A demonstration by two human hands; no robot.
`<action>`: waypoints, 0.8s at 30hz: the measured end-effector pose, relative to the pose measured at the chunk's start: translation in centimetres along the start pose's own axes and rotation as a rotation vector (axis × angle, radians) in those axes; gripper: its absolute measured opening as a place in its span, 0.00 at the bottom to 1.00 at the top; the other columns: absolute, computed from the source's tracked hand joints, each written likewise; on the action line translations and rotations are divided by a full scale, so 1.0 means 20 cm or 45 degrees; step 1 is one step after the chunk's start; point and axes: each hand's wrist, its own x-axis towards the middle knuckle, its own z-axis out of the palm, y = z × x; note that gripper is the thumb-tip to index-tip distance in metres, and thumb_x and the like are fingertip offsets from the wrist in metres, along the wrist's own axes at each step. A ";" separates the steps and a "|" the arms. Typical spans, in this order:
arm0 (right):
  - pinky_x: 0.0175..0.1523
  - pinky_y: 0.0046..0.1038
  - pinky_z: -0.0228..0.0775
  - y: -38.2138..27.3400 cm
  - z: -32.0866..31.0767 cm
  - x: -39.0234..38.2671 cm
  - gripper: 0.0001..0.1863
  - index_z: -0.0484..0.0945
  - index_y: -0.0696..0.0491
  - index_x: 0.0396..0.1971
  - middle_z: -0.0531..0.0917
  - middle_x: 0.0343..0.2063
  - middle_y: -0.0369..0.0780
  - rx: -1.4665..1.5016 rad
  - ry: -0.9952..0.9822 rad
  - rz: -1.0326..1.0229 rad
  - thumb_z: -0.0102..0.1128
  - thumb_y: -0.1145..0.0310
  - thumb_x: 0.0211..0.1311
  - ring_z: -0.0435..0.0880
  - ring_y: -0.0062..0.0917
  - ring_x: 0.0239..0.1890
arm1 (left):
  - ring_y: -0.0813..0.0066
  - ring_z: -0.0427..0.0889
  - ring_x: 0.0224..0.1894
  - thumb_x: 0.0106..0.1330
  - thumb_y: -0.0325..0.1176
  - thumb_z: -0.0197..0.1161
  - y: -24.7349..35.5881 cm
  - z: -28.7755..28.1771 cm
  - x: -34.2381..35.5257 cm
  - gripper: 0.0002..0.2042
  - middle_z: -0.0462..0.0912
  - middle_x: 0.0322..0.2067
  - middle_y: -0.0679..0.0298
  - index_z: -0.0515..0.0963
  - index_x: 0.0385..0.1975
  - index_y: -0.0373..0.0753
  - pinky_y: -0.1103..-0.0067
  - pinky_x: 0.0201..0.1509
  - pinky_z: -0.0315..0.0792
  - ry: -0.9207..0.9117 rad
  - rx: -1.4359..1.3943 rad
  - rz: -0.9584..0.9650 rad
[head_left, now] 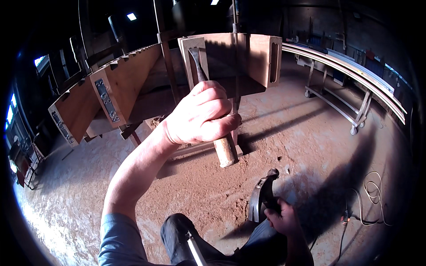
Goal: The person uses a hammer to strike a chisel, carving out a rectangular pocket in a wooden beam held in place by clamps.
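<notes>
My left hand (206,113), reaching up from the lower left, is closed round a chisel (226,153) with a pale wooden handle. The chisel's steel blade slants up and away, its tip lying at the long recess in the end of an upright wooden piece (184,44); whether it touches the wood I cannot tell. Low on the right, my right hand (284,217) grips a claw hammer (262,195), its dark head held over my right leg and apart from the chisel.
Other wooden pieces (128,82) with metal plates on their ends stand to the left, among upright clamps (167,62). One slotted end (274,62) faces me on the right. Sawdust (208,181) covers the floor. A wheeled rack (337,99) carries long boards; a cable (375,195) lies at right.
</notes>
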 end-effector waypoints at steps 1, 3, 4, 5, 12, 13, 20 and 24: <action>0.26 0.22 0.70 0.01 0.00 0.00 0.12 0.79 0.58 0.47 0.78 0.20 0.32 0.003 -0.014 -0.031 0.64 0.73 0.66 0.75 0.12 0.19 | 0.66 0.79 0.35 0.50 0.31 0.70 0.00 0.01 -0.01 0.18 0.75 0.31 0.67 0.76 0.42 0.43 0.69 0.48 0.77 0.006 0.010 0.003; 0.24 0.20 0.68 0.02 0.01 0.01 0.11 0.77 0.58 0.47 0.77 0.21 0.31 0.013 -0.031 -0.054 0.62 0.76 0.66 0.75 0.12 0.18 | 0.66 0.79 0.35 0.50 0.31 0.70 0.00 0.01 -0.01 0.17 0.75 0.30 0.67 0.76 0.41 0.42 0.69 0.48 0.77 0.021 0.031 0.005; 0.24 0.20 0.68 0.02 0.01 0.01 0.11 0.77 0.58 0.47 0.77 0.21 0.32 0.019 -0.031 -0.046 0.62 0.75 0.66 0.75 0.12 0.18 | 0.66 0.79 0.35 0.50 0.32 0.69 0.00 0.02 -0.01 0.17 0.75 0.30 0.67 0.76 0.40 0.42 0.69 0.47 0.77 0.032 0.041 0.005; 0.24 0.20 0.68 0.02 0.01 0.01 0.11 0.77 0.58 0.47 0.77 0.21 0.32 0.025 -0.035 -0.037 0.62 0.75 0.66 0.75 0.12 0.18 | 0.67 0.78 0.35 0.50 0.32 0.69 0.01 0.02 -0.01 0.16 0.74 0.30 0.67 0.76 0.40 0.42 0.69 0.47 0.77 0.041 0.052 0.004; 0.23 0.21 0.68 0.03 0.02 0.01 0.11 0.78 0.59 0.47 0.78 0.21 0.32 0.028 -0.042 0.010 0.62 0.75 0.66 0.75 0.13 0.18 | 0.65 0.79 0.34 0.46 0.30 0.72 0.01 0.09 0.06 0.15 0.76 0.30 0.65 0.79 0.36 0.40 0.67 0.45 0.77 0.064 0.072 -0.094; 0.23 0.21 0.68 0.04 0.01 0.01 0.11 0.78 0.59 0.47 0.78 0.21 0.32 0.037 -0.043 0.005 0.62 0.75 0.66 0.75 0.13 0.18 | 0.65 0.79 0.35 0.46 0.30 0.72 0.01 0.08 0.06 0.15 0.76 0.30 0.65 0.79 0.35 0.40 0.67 0.44 0.77 0.038 0.068 -0.092; 0.23 0.20 0.68 0.03 0.01 0.01 0.10 0.78 0.59 0.46 0.77 0.21 0.33 0.058 -0.012 -0.030 0.61 0.76 0.67 0.75 0.13 0.18 | 0.65 0.79 0.36 0.46 0.31 0.74 0.00 0.00 0.06 0.15 0.77 0.30 0.66 0.80 0.35 0.41 0.69 0.44 0.77 0.033 0.011 -0.108; 0.29 0.24 0.73 0.04 0.00 0.02 0.13 0.81 0.59 0.45 0.82 0.20 0.35 0.087 0.031 -0.006 0.68 0.68 0.66 0.79 0.14 0.21 | 0.65 0.79 0.35 0.46 0.30 0.75 0.00 -0.02 0.05 0.15 0.77 0.30 0.65 0.80 0.34 0.41 0.68 0.44 0.77 0.038 -0.003 -0.106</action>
